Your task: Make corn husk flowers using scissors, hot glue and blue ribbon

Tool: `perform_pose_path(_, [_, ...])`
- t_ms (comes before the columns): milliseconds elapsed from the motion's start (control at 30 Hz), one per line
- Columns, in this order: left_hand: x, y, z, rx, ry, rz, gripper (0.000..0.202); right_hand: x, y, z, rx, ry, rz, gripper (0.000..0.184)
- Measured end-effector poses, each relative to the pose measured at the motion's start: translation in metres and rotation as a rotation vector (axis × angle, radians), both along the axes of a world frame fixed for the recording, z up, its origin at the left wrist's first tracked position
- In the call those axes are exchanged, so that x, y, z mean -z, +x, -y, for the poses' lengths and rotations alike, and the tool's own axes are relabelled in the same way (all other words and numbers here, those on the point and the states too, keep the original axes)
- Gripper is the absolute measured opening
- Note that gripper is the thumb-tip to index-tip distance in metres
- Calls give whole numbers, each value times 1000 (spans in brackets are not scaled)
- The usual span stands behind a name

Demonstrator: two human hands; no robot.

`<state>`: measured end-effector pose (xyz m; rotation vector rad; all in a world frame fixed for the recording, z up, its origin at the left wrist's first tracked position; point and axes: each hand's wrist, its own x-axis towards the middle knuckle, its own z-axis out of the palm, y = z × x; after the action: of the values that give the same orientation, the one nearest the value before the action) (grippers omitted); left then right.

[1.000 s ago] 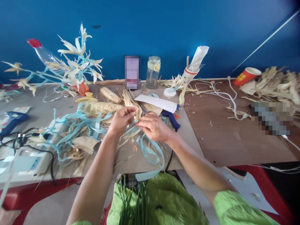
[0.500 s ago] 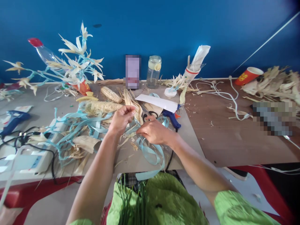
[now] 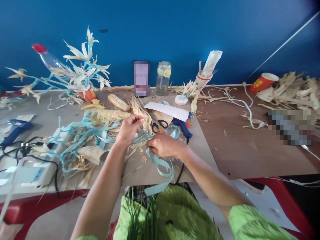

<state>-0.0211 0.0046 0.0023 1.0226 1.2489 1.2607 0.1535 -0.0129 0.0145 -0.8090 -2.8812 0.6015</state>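
I find bare board (image 3: 237, 150) right of the glue gun (image 3: 183, 127); left of it, scissors (image 3: 160, 125), husks (image 3: 140, 110) and ribbon (image 3: 82, 133) block passage.

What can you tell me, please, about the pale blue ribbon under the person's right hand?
The ribbon is a flat, thin, pale blue band, satin-like. It loops loosely on the board under the right hand, which covers part of it, then trails over the board's near edge onto the green cloth. Another loop shows beyond the hand.

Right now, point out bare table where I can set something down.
Freest: the brown board between the blue glue gun, the white cord and the front edge. Smaller: grey board just short of the right hand. Crowded around the left hand: ribbons, corn husks, scissors.
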Motion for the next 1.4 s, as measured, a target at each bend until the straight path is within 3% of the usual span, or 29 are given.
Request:
perform_pose_path(200, [-2, 1, 2, 22, 17, -92, 22, 4, -3, 0, -5, 28, -35, 18])
perform_pose_path(300, [-5, 1, 4, 53, 39, -97, 25, -3, 1, -4, 70, 45, -172, 19])
perform_pose_path(500, [-13, 0, 10, 329, -75, -47, 32, -11, 12, -12, 355, 159, -571, 21])
perform_pose_path(600, [-12, 0, 12, 419, -120, 32, 36, -8, 11, -13, 416, 162, -638, 20])
perform_pose_path(733, [-10, 2, 12, 447, -143, 89, 36, -4, 5, -14, 438, 163, -682, 18])
perform_pose_path(867, [-11, 4, 12, 423, -119, -3, 27, -6, 7, -16, 389, 90, -655, 18])
perform_pose_path(1033, [-11, 2, 10, 455, -23, -280, 22, -23, 26, -23, 151, -170, -538, 37])
perform_pose_path(1067, [-10, 1, 10, 446, -4, -336, 23, -26, 29, -26, 186, -218, -552, 34])
perform_pose_path(1167, [-6, -1, 8, 393, 30, -468, 26, -33, 33, -39, 473, -264, -578, 34])
perform_pose_path(1233, [-5, -1, 7, 362, 47, -550, 27, -36, 26, -52, 584, -178, -474, 40])
perform_pose_path(1333, [-4, 0, 6, 354, 86, -653, 24, -37, 2, -79, 683, 123, -289, 33])
perform_pose_path(1400, [-4, 1, 6, 348, 86, -686, 21, -34, -20, -100, 704, 243, -206, 35])
